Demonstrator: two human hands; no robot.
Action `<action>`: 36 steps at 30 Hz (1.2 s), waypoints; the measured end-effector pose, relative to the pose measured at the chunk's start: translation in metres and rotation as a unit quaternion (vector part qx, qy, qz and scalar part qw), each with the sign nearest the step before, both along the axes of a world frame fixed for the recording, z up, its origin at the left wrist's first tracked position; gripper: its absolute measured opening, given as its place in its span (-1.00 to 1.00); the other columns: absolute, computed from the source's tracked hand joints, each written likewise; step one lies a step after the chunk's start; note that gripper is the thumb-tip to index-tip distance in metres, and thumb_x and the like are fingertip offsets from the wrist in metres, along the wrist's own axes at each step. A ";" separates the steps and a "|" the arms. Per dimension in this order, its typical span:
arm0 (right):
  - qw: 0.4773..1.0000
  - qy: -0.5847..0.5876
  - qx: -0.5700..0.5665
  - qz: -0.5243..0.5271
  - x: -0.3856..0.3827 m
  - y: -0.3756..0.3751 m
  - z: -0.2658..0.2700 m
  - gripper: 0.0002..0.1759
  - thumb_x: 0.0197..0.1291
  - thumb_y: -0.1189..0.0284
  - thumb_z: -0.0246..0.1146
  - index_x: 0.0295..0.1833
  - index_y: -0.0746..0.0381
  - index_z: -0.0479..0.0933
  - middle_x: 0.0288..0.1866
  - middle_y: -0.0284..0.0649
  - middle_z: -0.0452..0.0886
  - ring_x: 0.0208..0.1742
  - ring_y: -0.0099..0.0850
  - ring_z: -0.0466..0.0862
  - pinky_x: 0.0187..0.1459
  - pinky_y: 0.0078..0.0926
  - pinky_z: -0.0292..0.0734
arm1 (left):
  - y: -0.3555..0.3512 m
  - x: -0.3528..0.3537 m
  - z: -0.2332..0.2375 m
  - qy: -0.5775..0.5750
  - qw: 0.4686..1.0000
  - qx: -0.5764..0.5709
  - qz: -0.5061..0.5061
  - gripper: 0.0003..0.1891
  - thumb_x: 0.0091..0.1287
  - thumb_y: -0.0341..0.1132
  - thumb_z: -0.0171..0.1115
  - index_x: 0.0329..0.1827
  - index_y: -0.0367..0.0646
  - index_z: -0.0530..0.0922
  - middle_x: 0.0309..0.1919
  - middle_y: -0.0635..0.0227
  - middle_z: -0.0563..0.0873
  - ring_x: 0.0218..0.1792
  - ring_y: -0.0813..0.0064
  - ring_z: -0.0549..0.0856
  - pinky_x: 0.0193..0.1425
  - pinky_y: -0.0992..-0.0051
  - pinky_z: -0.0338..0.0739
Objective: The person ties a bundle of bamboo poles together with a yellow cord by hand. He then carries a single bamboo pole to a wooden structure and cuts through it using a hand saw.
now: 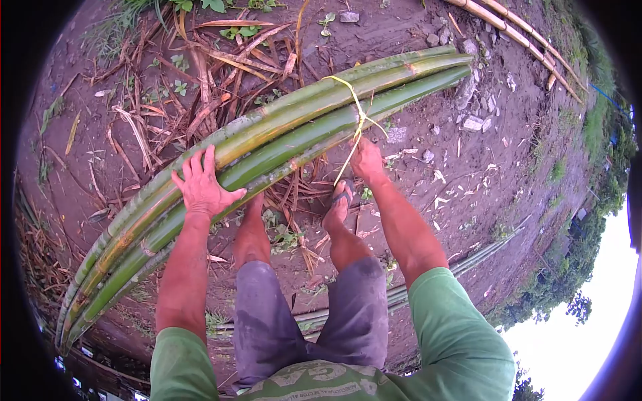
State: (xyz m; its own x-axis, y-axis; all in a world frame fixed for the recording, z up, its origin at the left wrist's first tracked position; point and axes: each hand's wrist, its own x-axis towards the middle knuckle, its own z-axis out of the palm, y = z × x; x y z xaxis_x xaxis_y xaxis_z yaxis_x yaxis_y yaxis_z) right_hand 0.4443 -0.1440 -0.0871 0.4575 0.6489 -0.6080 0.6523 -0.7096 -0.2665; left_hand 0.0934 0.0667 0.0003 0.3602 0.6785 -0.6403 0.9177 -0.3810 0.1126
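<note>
A bundle of long green bamboo poles (pixel 287 140) stretches across the view in front of my legs, from lower left to upper right. Around its right part runs a yellow tie strip (pixel 359 107), knotted on the near side with loose ends hanging. My left hand (pixel 202 184) lies on the poles left of the middle, fingers spread and thumb apart. Just below the knot, my right hand (pixel 367 160) is closed on the yellow strip, and one end trails down toward my right foot. The fingertips of that hand are partly hidden.
Dry leaves and sheaths (pixel 207 80) litter the soil beyond the bundle. Broken stones (pixel 473 123) lie near its right end. Cut tan poles (pixel 515 33) rest at upper right, and thinner green poles (pixel 461 267) lie behind my legs. My sandalled foot (pixel 340 200) stands close to the bundle.
</note>
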 end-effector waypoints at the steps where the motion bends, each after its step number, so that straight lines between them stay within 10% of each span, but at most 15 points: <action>1: 0.984 0.071 -0.003 -0.163 -0.013 0.002 0.007 -0.79 0.31 0.37 0.12 -0.09 0.23 0.58 -0.36 -0.05 0.61 -0.24 -0.17 0.63 -0.12 -0.28 0.54 | -0.001 0.000 -0.001 -0.001 1.000 0.001 0.001 0.31 -0.43 0.26 0.58 0.54 0.15 0.13 0.35 0.29 0.31 0.42 0.14 0.25 0.43 -0.32 0.01; 2: 0.936 0.140 -0.006 -0.322 -0.020 0.003 0.017 -0.79 0.33 0.36 0.11 -0.13 0.25 0.58 -0.43 -0.06 0.58 -0.33 -0.21 0.62 -0.18 -0.31 0.54 | -0.001 0.000 -0.002 -0.003 1.000 0.002 0.000 0.32 -0.43 0.26 0.58 0.54 0.15 0.12 0.36 0.30 0.31 0.42 0.14 0.25 0.43 -0.32 0.01; 3: 0.767 0.318 0.087 -0.551 -0.022 0.016 0.049 -0.78 0.37 0.35 0.11 -0.16 0.25 0.60 -0.48 -0.09 0.57 -0.39 -0.32 0.62 -0.24 -0.40 0.51 | -0.001 0.001 -0.002 -0.004 1.000 0.004 -0.001 0.32 -0.43 0.25 0.58 0.54 0.15 0.12 0.36 0.31 0.31 0.42 0.14 0.25 0.43 -0.32 0.01; 6: 0.913 0.209 -0.020 -0.349 0.006 0.023 0.084 -0.80 0.35 0.34 0.16 -0.18 0.23 0.61 -0.44 -0.14 0.60 -0.34 -0.34 0.63 -0.22 -0.38 0.51 | -0.002 0.003 -0.001 0.000 1.000 0.009 -0.001 0.32 -0.43 0.26 0.58 0.55 0.15 0.12 0.36 0.35 0.31 0.41 0.19 0.27 0.44 -0.33 -0.01; 7: 0.980 0.132 0.095 -0.114 0.011 0.013 0.071 -0.80 0.33 0.32 0.19 -0.21 0.21 0.62 -0.41 -0.18 0.62 -0.32 -0.35 0.62 -0.25 -0.40 0.50 | 0.003 0.005 0.000 0.003 1.000 0.020 0.005 0.32 -0.43 0.25 0.58 0.55 0.16 0.13 0.36 0.35 0.31 0.41 0.20 0.27 0.44 -0.32 -0.01; 10: 0.974 -0.006 0.190 0.126 0.049 0.007 0.065 -0.82 0.32 0.33 0.21 -0.24 0.19 0.63 -0.38 -0.21 0.63 -0.31 -0.34 0.60 -0.26 -0.40 0.48 | -0.002 0.001 0.004 0.003 1.000 0.019 0.003 0.31 -0.45 0.20 0.59 0.54 0.16 0.15 0.35 0.36 0.34 0.40 0.21 0.29 0.47 -0.26 -0.03; 12: 0.964 0.198 0.154 -0.089 0.060 0.021 0.063 -0.84 0.29 0.39 0.23 -0.28 0.23 0.64 -0.47 -0.29 0.59 -0.45 -0.47 0.52 -0.41 -0.52 0.39 | -0.004 0.003 0.003 0.006 1.000 0.024 0.002 0.31 -0.47 0.20 0.59 0.53 0.16 0.16 0.34 0.36 0.35 0.39 0.21 0.30 0.47 -0.25 -0.01; 15: 0.788 0.420 0.108 -0.437 0.054 0.039 0.065 -0.87 0.23 0.47 0.26 -0.31 0.31 0.63 -0.60 -0.47 0.42 -0.63 -0.66 0.31 -0.58 -0.65 0.18 | -0.004 0.004 0.004 0.012 1.000 0.027 -0.002 0.31 -0.48 0.20 0.59 0.53 0.17 0.17 0.34 0.36 0.35 0.39 0.20 0.31 0.46 -0.23 0.01; 19: 0.783 0.421 0.038 -0.457 0.059 0.031 0.083 -0.89 0.24 0.48 0.27 -0.31 0.28 0.63 -0.61 -0.50 0.40 -0.63 -0.68 0.29 -0.57 -0.65 0.18 | -0.009 0.004 0.001 0.011 0.999 0.044 -0.010 0.31 -0.49 0.21 0.60 0.52 0.16 0.18 0.31 0.36 0.37 0.37 0.20 0.33 0.46 -0.21 0.03; 23: 0.886 0.352 0.078 -0.292 0.076 0.040 0.077 -0.88 0.28 0.45 0.26 -0.28 0.25 0.64 -0.60 -0.52 0.45 -0.63 -0.70 0.33 -0.57 -0.67 0.25 | -0.006 0.006 0.002 0.027 0.998 0.049 -0.010 0.33 -0.51 0.21 0.59 0.53 0.13 0.19 0.31 0.35 0.38 0.36 0.20 0.35 0.47 -0.16 0.04; 26: 0.826 0.388 0.120 -0.391 0.073 0.044 0.073 -0.86 0.30 0.42 0.26 -0.26 0.25 0.65 -0.60 -0.54 0.44 -0.65 -0.70 0.31 -0.60 -0.67 0.24 | -0.007 0.007 -0.002 0.021 0.998 0.050 -0.016 0.32 -0.51 0.21 0.59 0.52 0.15 0.19 0.30 0.35 0.38 0.36 0.21 0.35 0.46 -0.18 0.05; 30: 0.736 0.463 -0.123 -0.479 0.056 0.017 0.121 -0.84 0.32 0.46 0.19 -0.08 0.27 0.62 -0.57 -0.47 0.46 -0.68 -0.69 0.29 -0.65 -0.65 0.24 | -0.008 0.003 -0.002 0.002 0.998 0.062 -0.016 0.31 -0.51 0.20 0.60 0.52 0.17 0.19 0.30 0.36 0.38 0.35 0.21 0.35 0.45 -0.20 0.06; 36: 0.964 0.217 -0.082 -0.133 0.087 -0.012 0.109 -0.58 0.27 0.38 0.23 0.19 0.37 0.54 -0.46 -0.35 0.60 -0.51 -0.55 0.52 -0.38 -0.56 0.48 | -0.006 0.004 -0.001 0.012 0.999 0.046 -0.006 0.31 -0.50 0.20 0.60 0.52 0.18 0.19 0.30 0.39 0.39 0.35 0.23 0.35 0.45 -0.21 0.06</action>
